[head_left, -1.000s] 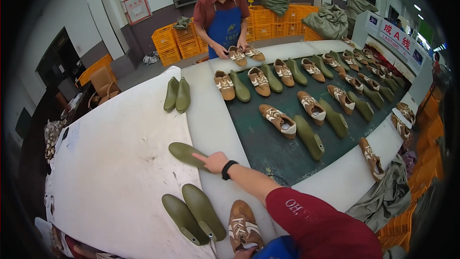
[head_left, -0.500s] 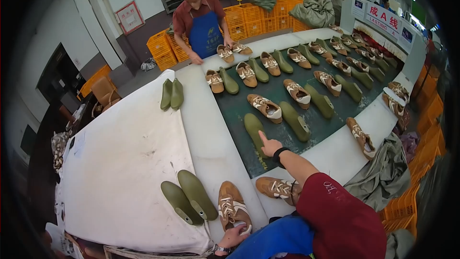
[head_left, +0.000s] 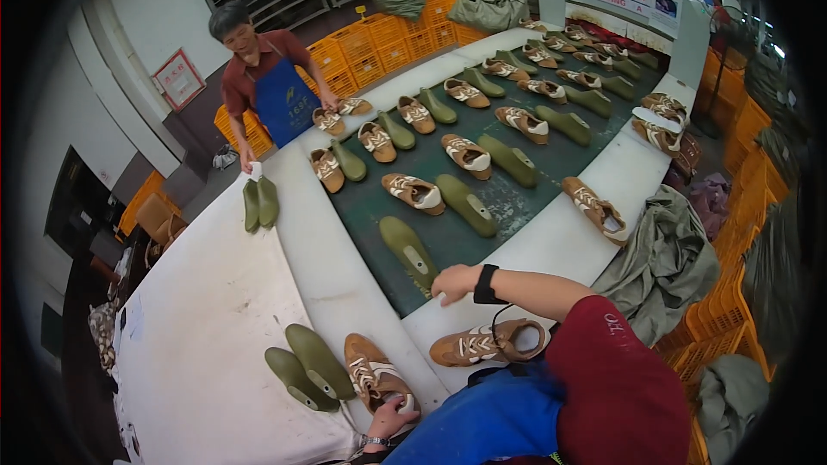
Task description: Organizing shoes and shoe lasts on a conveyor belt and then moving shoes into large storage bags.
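Observation:
My left hand grips the heel of a brown sneaker with white stripes and laces, resting on the table's near end. Just left of that shoe lie a green shoe last and a second green last. My right hand, a black band at its wrist, hovers by the belt's near edge with its fingers curled in and nothing visible in them. Closest to it is a green last on the dark green belt. Below my right forearm, another brown sneaker lies on the white ledge.
Rows of brown sneakers and green lasts cover the conveyor belt. Across it stands a person in a blue apron, one hand near a pair of lasts. Orange crates line the wall; grey cloth lies at right.
My right hand has drawn back from the green last, its pointing finger now curled in. My left hand stays on the sneaker. The view has swung right; the other person's hand reaches toward the far lasts.

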{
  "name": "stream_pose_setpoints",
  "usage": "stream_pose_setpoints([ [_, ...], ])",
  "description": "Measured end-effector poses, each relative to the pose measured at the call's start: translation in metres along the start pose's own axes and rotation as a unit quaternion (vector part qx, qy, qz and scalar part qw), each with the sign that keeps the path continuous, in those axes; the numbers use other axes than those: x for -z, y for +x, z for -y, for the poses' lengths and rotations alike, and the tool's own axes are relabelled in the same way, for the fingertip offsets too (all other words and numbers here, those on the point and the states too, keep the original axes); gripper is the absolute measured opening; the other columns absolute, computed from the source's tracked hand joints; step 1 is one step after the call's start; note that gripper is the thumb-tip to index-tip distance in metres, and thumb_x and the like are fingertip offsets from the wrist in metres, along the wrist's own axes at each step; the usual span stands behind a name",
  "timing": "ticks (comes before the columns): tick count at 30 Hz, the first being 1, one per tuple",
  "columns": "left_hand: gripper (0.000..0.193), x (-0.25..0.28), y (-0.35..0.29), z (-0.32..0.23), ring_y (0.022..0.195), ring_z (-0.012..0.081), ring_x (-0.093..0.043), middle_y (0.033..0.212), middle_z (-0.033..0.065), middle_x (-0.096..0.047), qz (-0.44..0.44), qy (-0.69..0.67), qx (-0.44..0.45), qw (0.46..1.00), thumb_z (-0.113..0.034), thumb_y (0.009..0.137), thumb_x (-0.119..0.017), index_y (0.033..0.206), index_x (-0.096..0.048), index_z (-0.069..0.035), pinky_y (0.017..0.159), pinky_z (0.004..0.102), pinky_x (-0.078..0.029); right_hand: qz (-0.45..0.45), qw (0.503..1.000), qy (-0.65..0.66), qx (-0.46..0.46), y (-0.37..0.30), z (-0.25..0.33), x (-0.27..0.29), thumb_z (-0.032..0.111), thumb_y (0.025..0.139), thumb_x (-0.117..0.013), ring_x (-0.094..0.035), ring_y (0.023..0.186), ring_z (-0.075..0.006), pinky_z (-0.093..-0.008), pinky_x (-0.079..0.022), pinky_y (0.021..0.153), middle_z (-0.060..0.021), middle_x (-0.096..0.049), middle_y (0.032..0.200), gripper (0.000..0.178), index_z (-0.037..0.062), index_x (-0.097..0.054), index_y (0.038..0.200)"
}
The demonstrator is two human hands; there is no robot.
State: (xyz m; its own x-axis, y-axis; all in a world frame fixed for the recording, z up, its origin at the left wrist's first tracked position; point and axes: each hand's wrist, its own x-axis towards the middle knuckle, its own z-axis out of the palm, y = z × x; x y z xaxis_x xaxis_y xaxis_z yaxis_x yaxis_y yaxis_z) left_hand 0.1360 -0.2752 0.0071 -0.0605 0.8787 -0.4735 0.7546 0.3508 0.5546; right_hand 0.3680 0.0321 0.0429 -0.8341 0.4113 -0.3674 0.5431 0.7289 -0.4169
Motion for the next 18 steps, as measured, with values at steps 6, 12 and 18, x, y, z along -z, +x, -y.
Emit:
stream_pose_setpoints([
  [6,0.064,0.004,0.016,0.001,0.101,0.0329,-0.058,0.107,0.0222,-0.06,0.021,0.015,-0.033,0.999,-0.041,0.069,-0.072,0.113,-0.057,0.002,0.087,0.0357,-0.046,0.14,0.983,-0.006,0.115,-0.123,0.032,-0.048,0.037,0.066,-0.073,-0.06,0.087,-0.0326,-0.0408,-0.049,0.072,-0.0139,-0.06,0.098,0.052,0.0181,-0.059,0.112],
  [12,0.059,0.005,0.036,-0.026,0.098,0.0353,-0.059,0.102,0.0237,-0.061,-0.001,0.014,-0.049,0.999,-0.04,0.071,-0.07,0.11,-0.057,0.003,0.084,0.0373,-0.047,-0.119,0.984,-0.117,0.066,-0.165,0.029,-0.068,0.03,0.059,-0.079,-0.058,0.089,-0.0323,-0.0425,-0.048,0.073,-0.0129,-0.053,0.107,0.078,0.0287,-0.042,0.127],
  [18,0.056,0.0,0.037,-0.04,0.095,0.0362,-0.06,0.099,0.0241,-0.062,-0.017,0.032,-0.046,0.998,-0.038,0.072,-0.068,0.108,-0.057,0.003,0.082,0.038,-0.047,0.018,0.997,-0.015,-0.069,-0.166,-0.012,-0.058,0.035,0.067,-0.071,-0.058,0.09,-0.0337,-0.041,-0.048,0.074,-0.0136,-0.055,0.106,0.087,0.0297,-0.025,0.14],
])
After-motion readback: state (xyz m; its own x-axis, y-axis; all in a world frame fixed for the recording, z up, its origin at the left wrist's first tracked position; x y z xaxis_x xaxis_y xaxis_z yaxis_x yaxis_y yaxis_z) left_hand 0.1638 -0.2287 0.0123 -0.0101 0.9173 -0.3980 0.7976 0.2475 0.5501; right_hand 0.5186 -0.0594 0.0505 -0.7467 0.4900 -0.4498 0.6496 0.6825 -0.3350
